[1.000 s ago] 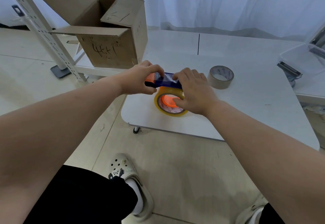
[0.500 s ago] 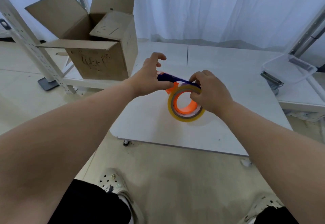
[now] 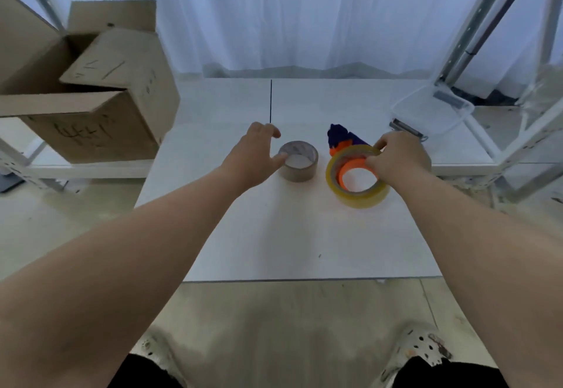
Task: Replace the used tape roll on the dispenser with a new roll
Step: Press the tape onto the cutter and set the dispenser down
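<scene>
Off the dispenser (image 3: 339, 137) now, my left hand (image 3: 254, 156) spreads open at the brown roll (image 3: 300, 163) on the worktop (image 3: 274, 235); right hand (image 3: 402, 159) pinches the yellow roll (image 3: 362, 197) mounted right of it. I'd brace, then pull straight off.

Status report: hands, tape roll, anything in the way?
Left hand open, at brown roll. Right hand pinches yellow roll on dispenser. Nothing blocking either.

a single head-worn wide-angle camera looks forward and down, close above the white table (image 3: 274, 235) at mid-frame.
</scene>
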Tool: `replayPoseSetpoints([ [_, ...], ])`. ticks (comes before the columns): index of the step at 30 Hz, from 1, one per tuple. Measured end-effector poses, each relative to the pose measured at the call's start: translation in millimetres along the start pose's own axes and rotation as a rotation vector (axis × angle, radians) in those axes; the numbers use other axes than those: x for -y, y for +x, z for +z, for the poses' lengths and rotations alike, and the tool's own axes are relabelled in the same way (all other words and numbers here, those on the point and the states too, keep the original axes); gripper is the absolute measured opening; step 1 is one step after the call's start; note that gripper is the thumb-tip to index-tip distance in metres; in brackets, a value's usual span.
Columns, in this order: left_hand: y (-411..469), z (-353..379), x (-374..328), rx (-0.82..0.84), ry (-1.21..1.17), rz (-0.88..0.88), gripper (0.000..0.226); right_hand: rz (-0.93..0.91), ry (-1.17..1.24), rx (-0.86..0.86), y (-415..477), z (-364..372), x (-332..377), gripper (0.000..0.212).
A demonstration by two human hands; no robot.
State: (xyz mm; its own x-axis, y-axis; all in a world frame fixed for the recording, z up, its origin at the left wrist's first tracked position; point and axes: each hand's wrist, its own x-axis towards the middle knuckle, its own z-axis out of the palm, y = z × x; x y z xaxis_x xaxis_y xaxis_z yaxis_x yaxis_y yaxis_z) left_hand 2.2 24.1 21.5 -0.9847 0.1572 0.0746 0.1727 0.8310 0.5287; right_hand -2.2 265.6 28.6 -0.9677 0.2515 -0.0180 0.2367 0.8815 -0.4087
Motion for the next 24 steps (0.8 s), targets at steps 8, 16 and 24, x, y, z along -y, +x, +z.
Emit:
replayPoseSetpoints([
  [8, 30, 46, -6, 0.232, 0.450, 0.140, 0.044, 0.162, 0.157, -0.039, 24, 15, -9, 0.027],
  [16, 45, 28, 31, 0.175, 0.586, 0.074, 0.026, 0.140, 0.260, -0.025, 41, 40, 5, 0.022],
  [24, 39, 31, 33, 0.057, 0.455, 0.076, 0.041, 0.065, 0.185, 0.009, 48, 62, 13, 0.027],
])
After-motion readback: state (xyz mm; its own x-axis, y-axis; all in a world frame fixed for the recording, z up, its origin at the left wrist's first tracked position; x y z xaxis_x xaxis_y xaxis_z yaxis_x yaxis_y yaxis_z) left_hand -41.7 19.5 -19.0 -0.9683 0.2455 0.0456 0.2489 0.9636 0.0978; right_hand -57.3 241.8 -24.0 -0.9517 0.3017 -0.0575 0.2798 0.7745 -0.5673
